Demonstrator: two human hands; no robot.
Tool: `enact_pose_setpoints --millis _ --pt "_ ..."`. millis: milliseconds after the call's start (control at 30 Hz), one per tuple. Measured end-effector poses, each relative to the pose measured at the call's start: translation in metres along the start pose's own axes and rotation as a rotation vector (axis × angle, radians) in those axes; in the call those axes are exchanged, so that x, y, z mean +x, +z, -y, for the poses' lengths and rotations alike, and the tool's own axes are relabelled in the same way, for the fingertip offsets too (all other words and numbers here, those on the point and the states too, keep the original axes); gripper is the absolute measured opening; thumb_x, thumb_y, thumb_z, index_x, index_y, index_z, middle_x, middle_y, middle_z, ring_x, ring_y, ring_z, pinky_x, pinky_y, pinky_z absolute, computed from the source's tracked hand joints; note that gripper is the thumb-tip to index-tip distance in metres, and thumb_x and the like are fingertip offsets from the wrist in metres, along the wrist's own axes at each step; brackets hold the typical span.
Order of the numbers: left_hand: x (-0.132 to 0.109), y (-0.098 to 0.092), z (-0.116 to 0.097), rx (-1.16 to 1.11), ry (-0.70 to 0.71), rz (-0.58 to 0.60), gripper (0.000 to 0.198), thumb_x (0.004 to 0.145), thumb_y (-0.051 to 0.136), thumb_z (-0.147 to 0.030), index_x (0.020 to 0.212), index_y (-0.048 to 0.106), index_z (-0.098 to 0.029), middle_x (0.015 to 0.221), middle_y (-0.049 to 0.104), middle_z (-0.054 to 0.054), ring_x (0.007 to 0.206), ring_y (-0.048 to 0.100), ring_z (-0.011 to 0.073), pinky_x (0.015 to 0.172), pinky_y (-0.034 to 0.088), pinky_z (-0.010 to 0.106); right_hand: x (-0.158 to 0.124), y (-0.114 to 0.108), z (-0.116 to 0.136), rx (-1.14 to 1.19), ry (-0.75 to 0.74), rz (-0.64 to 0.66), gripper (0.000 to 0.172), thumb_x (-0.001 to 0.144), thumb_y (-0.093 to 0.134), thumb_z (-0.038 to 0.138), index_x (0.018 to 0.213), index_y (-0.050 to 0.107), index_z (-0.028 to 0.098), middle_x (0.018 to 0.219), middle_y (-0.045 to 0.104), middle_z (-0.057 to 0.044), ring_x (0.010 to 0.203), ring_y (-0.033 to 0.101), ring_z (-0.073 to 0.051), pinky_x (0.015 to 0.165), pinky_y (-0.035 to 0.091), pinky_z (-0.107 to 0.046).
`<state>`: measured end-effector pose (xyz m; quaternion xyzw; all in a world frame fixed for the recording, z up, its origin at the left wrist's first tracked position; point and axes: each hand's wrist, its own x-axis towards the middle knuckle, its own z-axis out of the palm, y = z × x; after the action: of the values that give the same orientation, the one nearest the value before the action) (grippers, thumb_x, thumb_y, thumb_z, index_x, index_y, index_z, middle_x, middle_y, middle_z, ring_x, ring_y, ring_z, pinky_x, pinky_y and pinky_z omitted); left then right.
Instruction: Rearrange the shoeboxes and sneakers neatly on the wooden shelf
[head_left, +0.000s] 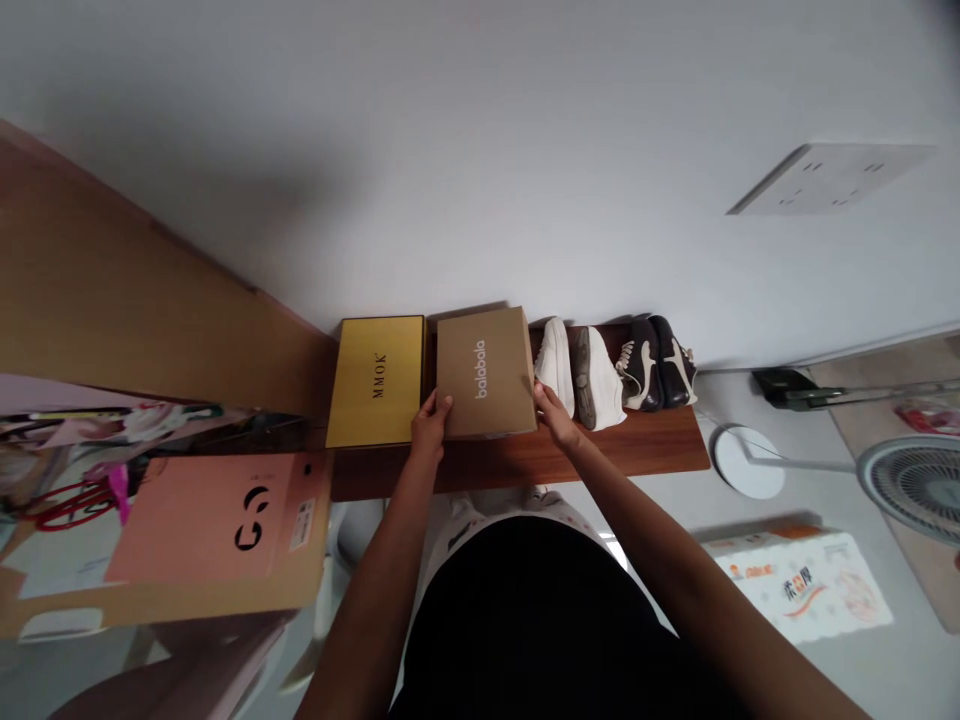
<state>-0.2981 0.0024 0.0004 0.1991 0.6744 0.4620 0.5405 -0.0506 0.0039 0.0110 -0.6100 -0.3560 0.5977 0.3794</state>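
A brown shoebox [491, 375] marked "balabala" is held between my two hands, over a dark wooden shelf top [615, 450]. My left hand [430, 424] grips its lower left edge, with the thumb on the lid. At its right side, my right hand [556, 412] has its fingers closed on the edge. A yellow "MMOK" box [377, 380] stands just left of the shoebox. To the right are white shoes [600, 385], one turned to show its sole, and dark shoes with cream trim [660, 365].
A wall with a socket plate [832, 178] rises behind the shelf. At left, a desk holds a pink box [210, 515] and red-handled scissors [71, 505]. On the right floor stand a fan [919, 485], its round white base [748, 460], and a white tissue pack [810, 585].
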Motion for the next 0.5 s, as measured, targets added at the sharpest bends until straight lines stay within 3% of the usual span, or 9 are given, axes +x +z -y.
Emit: enact_pose_setpoints --millis 133,333,500 --pt "0.000 0.000 -0.004 0.048 0.062 -0.044 0.059 0.082 0.076 -0.036 0.136 0.061 -0.020 0.131 0.068 0.007 0.125 0.061 0.0234 0.109 0.047 0.038 0.005 0.008 0.011 0.021 0.073 0.091 0.074 0.075 0.071 0.059 0.139 0.053 0.024 0.125 0.068 -0.009 0.111 0.065 -0.027 0.091 0.055 -0.042" --pt "0.001 0.001 -0.004 0.105 0.106 -0.075 0.057 0.083 0.073 -0.034 0.137 0.060 -0.019 0.131 0.068 0.008 0.123 0.062 0.0236 0.108 0.047 0.038 0.013 0.012 0.018 -0.013 0.141 0.190 0.063 0.077 0.069 0.058 0.130 0.058 0.027 0.120 0.070 -0.006 0.103 0.067 -0.026 0.085 0.057 -0.043" --pt "0.006 0.001 0.000 0.160 0.122 -0.093 0.056 0.083 0.073 -0.034 0.136 0.061 -0.020 0.129 0.069 0.007 0.121 0.063 0.0232 0.107 0.048 0.038 0.021 0.009 0.012 -0.067 0.199 0.218 0.067 0.076 0.070 0.060 0.134 0.056 0.030 0.134 0.063 -0.008 0.112 0.062 -0.031 0.090 0.055 -0.051"
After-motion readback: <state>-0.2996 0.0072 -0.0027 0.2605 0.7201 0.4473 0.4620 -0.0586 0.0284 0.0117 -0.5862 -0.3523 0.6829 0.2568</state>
